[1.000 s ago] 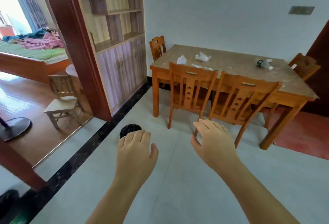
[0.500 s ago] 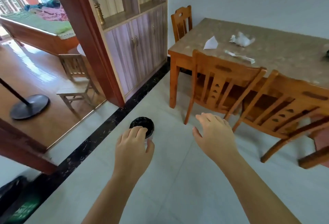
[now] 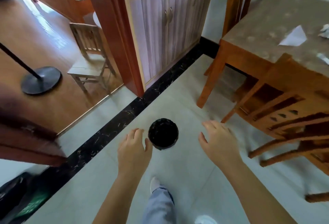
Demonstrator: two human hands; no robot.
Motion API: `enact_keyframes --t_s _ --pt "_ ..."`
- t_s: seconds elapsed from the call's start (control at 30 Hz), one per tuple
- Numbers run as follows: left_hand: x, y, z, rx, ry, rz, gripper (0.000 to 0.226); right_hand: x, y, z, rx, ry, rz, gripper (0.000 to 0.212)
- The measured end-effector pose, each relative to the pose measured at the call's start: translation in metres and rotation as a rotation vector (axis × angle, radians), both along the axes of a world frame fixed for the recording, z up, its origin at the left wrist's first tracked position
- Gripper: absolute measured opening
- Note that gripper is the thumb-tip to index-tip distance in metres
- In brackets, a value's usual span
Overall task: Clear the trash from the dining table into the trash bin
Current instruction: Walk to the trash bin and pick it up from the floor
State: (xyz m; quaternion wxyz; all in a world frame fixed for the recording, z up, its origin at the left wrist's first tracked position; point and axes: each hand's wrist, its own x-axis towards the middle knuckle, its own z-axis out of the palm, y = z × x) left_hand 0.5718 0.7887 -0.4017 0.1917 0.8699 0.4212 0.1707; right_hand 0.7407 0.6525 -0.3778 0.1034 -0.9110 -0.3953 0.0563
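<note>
Trash bin (image 3: 163,133): we count one, black and round, on the pale tile floor (image 3: 187,172) between our left hand (image 3: 133,148) and right hand (image 3: 218,139), both spread and holding nothing. Two paper scraps, a flat sheet (image 3: 294,37) and a crumpled wad (image 3: 324,31), lie on the dining table (image 3: 263,17) at right, with bare floor around the bin.

The dining table (image 3: 277,11) was cut off by the right edge, as was the crumpled paper (image 3: 324,31) and a paper strip (image 3: 323,57) on it. The left hand (image 3: 132,149) covered part of the trash bin (image 3: 163,133) rim. The dark objects (image 3: 19,198) at lower left were too blurred to identify.
</note>
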Motion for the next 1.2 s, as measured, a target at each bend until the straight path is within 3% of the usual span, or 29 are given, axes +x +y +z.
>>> enact_keyframes --t_s 0.27,0.77,0.87,0.97,1.1,1.2 --pt "0.057 0.114 -0.141 -0.293 0.131 0.194 0.036 0.074 0.130 -0.139 -0.087 0.184 0.000 0.038" --pt "0.115 0.160 -0.506 -0.732 0.127 0.407 0.046 0.135 0.181 -0.506 -0.283 0.295 0.039 0.043" --pt "0.122 0.158 -0.549 -0.727 0.098 0.435 0.050 0.137 0.183 -0.547 -0.272 0.311 0.014 0.045" --pt "0.127 0.156 -0.577 -0.737 0.050 0.492 0.040 0.137 0.181 -0.572 -0.257 0.334 -0.029 0.048" --pt "0.133 0.158 -0.607 -0.886 0.033 0.642 0.017 0.140 0.180 -0.592 -0.257 0.354 -0.035 0.051" --pt "0.132 0.163 -0.614 -0.947 -0.021 0.747 0.020 0.143 0.181 -0.600 -0.253 0.365 -0.038 0.051"
